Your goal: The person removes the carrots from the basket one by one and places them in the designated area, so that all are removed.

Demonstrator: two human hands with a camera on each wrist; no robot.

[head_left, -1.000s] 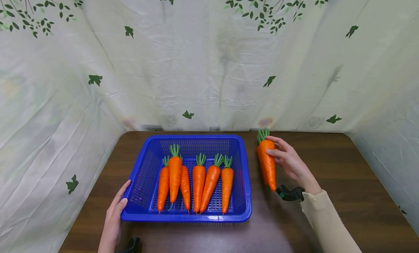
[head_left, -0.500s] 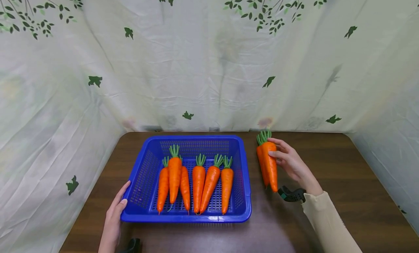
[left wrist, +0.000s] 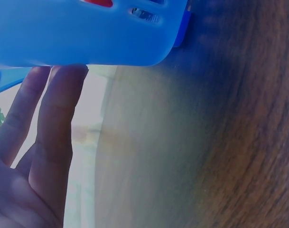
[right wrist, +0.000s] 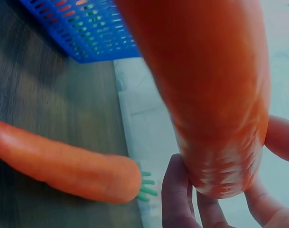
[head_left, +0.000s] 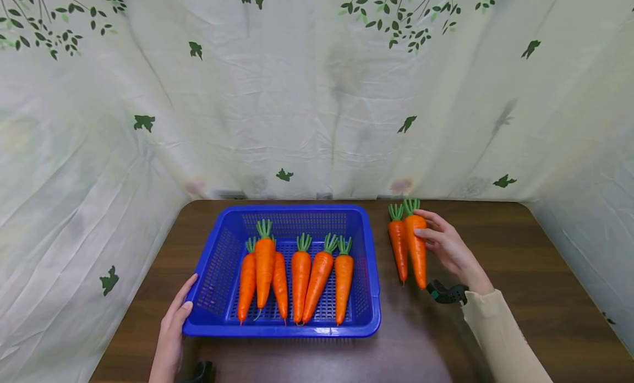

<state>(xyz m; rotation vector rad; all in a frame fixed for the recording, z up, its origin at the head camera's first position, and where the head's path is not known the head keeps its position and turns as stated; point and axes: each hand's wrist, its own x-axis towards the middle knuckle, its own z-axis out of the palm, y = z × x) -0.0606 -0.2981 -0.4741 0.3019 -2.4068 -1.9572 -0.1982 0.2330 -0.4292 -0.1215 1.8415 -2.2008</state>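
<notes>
In the head view, a blue plastic basket (head_left: 369,273) holds several orange carrots (head_left: 301,278) with green stem stubs. My left hand (head_left: 170,328) rests against the basket's left rim; in the left wrist view its straight fingers (left wrist: 56,128) touch the blue edge. To the right of the basket, my right hand (head_left: 448,248) grips a carrot (head_left: 417,256) near its stem end, thumb and fingers on it. Close beside that carrot, another carrot (head_left: 398,245) lies on the table. The right wrist view shows the gripped carrot (right wrist: 215,104) large, with the lying carrot (right wrist: 73,166) apart from it.
The brown wooden table (head_left: 520,251) bears the basket and the carrots. A pale curtain (head_left: 317,97) with leaf prints hangs behind the table's far edge and along both sides. A black band (head_left: 446,292) is worn on the right wrist.
My right hand has moved to the right with its carrot, away from the carrot that was partly covered, which now shows whole. My left hand and the basket have stayed in place.
</notes>
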